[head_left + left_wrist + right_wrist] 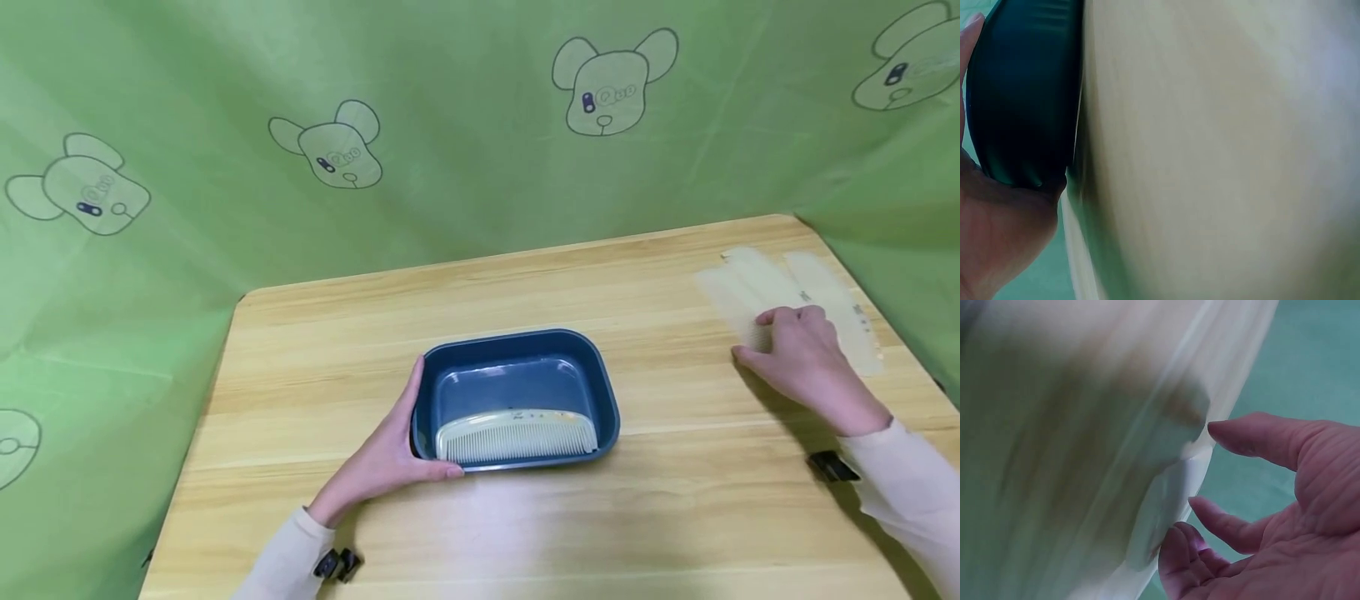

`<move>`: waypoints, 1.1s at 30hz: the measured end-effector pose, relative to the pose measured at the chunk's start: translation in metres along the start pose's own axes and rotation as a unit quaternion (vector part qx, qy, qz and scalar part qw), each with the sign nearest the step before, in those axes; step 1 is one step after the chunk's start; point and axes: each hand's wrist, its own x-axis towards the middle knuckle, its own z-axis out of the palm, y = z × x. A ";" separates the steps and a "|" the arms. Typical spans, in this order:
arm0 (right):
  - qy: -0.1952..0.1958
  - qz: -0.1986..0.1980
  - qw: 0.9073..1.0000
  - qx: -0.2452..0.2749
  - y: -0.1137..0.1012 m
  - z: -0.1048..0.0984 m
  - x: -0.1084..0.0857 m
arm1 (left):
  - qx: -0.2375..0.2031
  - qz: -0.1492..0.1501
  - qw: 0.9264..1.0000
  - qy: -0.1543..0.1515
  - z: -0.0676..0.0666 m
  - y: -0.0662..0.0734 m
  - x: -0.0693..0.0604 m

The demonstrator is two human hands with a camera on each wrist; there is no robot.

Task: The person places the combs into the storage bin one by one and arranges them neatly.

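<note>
A dark blue plastic basin (517, 335) stands on the table, and a pale comb (517, 435) lies inside along its front wall, teeth toward the front. My left hand (390, 454) holds the basin by its left end, thumb along the front rim and fingers up the left side. In the left wrist view the palm lies against the basin's dark outer wall (1025, 94). At the right, my right hand (806, 354) hovers over or touches whitish combs (832, 292) lying flat. Thumb and index finger stand apart in the right wrist view, beside a pale comb (1166, 500). Contact is unclear.
The light wooden table (322, 367) is bounded by a green cloth (465, 200) with bear-head drawings behind and at both sides. The combs lie near the table's right edge. Black clips (337, 565) sit at both sleeves.
</note>
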 end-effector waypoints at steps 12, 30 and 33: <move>-0.044 0.026 0.999 -0.020 0.000 -0.009 0.008 | -0.004 -0.004 1.000 0.001 0.000 -0.003 -0.002; -0.016 0.030 0.999 -0.032 0.012 -0.007 0.012 | -0.001 -0.001 1.000 -0.008 0.000 -0.002 0.001; -0.004 0.030 0.999 -0.030 0.011 -0.005 0.013 | 0.000 0.001 1.000 -0.008 0.000 -0.002 0.001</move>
